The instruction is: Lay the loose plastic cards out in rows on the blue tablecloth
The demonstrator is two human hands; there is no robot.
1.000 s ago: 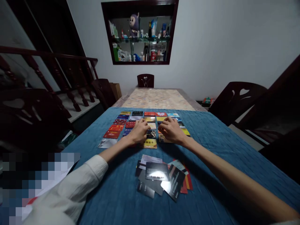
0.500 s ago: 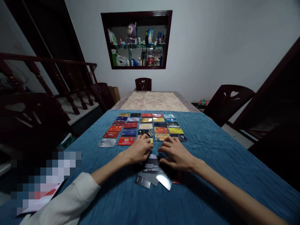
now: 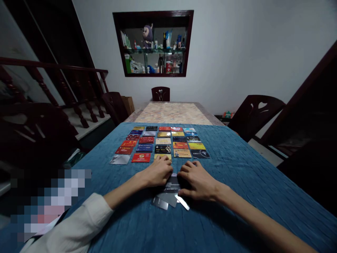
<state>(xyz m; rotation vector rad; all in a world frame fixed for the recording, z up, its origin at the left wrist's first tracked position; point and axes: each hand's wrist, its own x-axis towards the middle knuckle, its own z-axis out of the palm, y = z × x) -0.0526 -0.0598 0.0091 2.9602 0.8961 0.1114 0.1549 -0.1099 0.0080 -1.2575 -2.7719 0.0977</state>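
A loose pile of dark and silver cards lies fanned between my hands. At its left edge, my left hand has its fingers bent close together, and what they hold, if anything, is hidden. The near end of a yellow card disappears behind those fingers. My right hand covers the right side of the pile, its fingers curved downward and its thumb spread apart from them. A shiny silver card sticks out below that thumb. Beyond my hands, several printed cards lie in rows, among them a red card and a black card.
A blue cloth covers the near part of the table, with a patterned cover farther back. Chairs stand around it, one at the right. A pixelated patch blurs the lower left. A shelf niche is set in the far wall.
Both hands have shifted slightly toward me. My right hand now covers more of the pile, hiding much of the silver card and the red corner. More of the yellow card shows.
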